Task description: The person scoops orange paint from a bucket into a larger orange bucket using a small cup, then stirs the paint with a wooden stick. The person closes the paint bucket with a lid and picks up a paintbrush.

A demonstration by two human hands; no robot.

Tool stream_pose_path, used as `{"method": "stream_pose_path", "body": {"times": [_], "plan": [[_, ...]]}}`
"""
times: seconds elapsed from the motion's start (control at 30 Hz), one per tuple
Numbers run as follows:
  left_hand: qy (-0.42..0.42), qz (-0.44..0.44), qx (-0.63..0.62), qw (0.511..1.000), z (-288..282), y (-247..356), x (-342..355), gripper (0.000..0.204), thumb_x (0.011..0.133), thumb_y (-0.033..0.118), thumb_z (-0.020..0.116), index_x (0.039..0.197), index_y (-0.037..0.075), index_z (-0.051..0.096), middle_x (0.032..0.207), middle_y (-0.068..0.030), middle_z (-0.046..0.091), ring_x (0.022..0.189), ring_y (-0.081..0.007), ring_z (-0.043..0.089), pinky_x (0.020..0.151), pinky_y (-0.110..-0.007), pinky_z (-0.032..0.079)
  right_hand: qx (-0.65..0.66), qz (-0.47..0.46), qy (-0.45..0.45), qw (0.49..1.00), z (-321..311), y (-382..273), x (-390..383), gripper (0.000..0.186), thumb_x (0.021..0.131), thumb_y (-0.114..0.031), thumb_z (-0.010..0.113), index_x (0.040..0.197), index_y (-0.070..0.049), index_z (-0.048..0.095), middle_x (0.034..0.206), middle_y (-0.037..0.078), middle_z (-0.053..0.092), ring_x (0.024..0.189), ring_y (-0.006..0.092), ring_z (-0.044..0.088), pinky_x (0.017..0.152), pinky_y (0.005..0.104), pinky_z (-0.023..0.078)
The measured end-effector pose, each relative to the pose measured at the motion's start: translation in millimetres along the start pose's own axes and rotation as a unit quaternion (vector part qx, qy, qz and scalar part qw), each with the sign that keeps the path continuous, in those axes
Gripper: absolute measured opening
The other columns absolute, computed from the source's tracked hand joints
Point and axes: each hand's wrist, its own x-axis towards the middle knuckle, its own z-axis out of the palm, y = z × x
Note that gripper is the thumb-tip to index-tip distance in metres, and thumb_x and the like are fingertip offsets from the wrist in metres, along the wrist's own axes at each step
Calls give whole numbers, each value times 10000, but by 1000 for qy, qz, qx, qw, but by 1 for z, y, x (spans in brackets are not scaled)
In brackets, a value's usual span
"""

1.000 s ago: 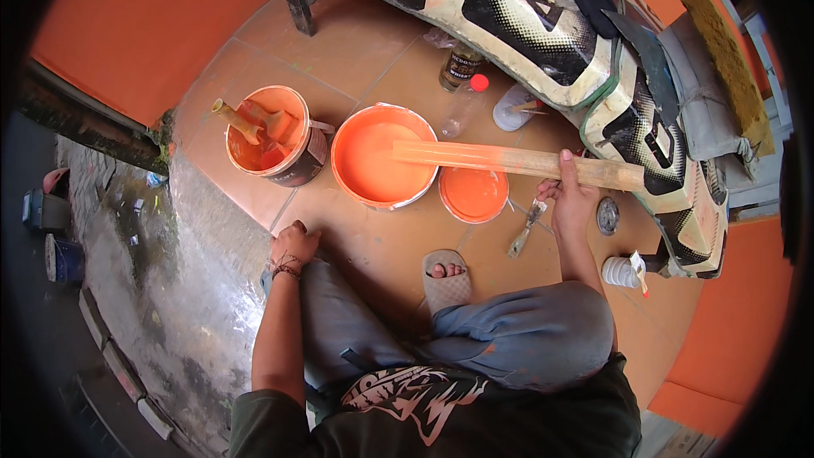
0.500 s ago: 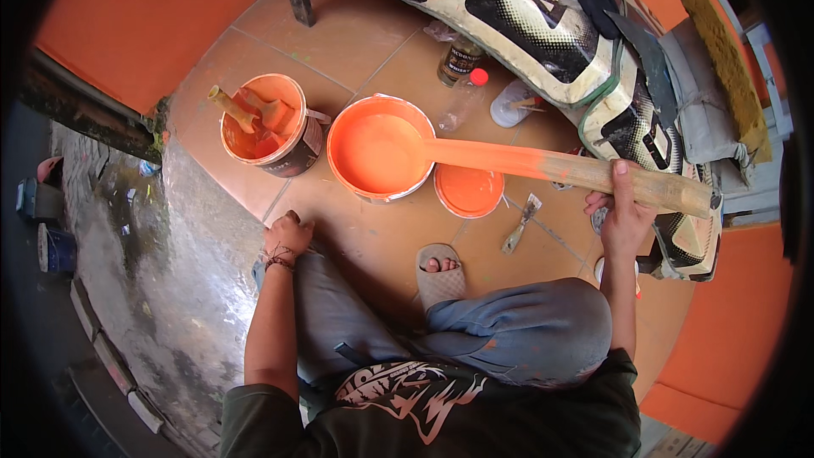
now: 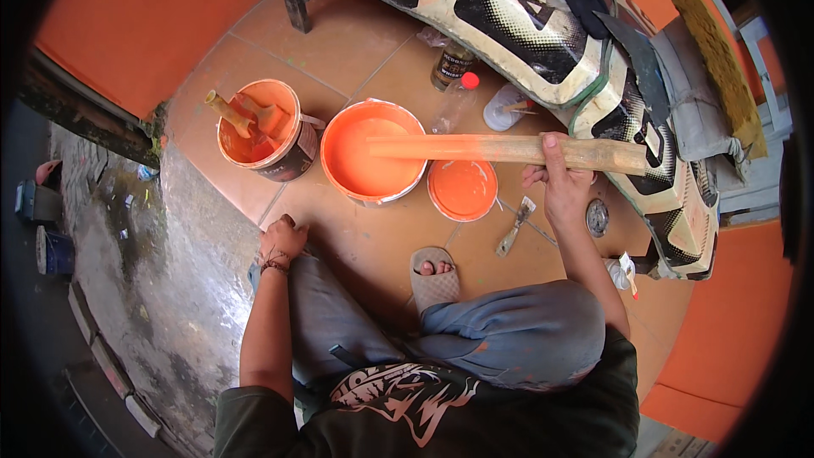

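A: Head view: which object is in your right hand (image 3: 563, 176)?

B: You grasp a wooden stick (image 3: 500, 148) by its uncoated part; its orange-coated end lies over the mouth of the paint bucket (image 3: 365, 201), though whether it dips in cannot be told.

A: And your left hand (image 3: 284, 238)?

B: It lies curled at your left knee; whether it encloses anything cannot be told. Just right of the paint bucket is a round, orange-coated lid (image 3: 463, 190); to its left stands a second bucket (image 3: 293, 161).
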Motion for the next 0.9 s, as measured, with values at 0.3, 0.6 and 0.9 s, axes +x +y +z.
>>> {"method": "stream_pose_path", "body": {"times": [0.3, 0.6, 0.9], "plan": [[267, 24, -292, 918, -13, 15, -27, 201, 840, 137, 686, 994, 25, 623, 842, -115, 666, 814, -270, 628, 773, -346, 472, 0, 40, 8, 999, -40, 18, -7, 302, 942, -240, 637, 1044, 41, 597, 765, 112, 627, 565, 156, 623, 452, 257, 524], [340, 511, -201, 763, -192, 178, -105, 341, 800, 137, 743, 1106, 48, 622, 1067, -79, 655, 1000, -253, 588, 897, -366, 417, -230, -64, -292, 926, 43, -103, 41, 380, 881, -303, 708, 1027, 39, 629, 747, 87, 645, 579, 136, 600, 525, 271, 504], [91, 600, -403, 685, -278, 188, -113, 802, 758, 351, 770, 1373, -36, 430, 1304, -209, 549, 1297, -289, 449, 1119, -420, 270, -340, -275, -388, 811, 132, -130, 64, 388, 813, -229, 717, 1044, 62, 606, 839, 209, 674, 768, 364, 676, 701, 420, 525]]}}
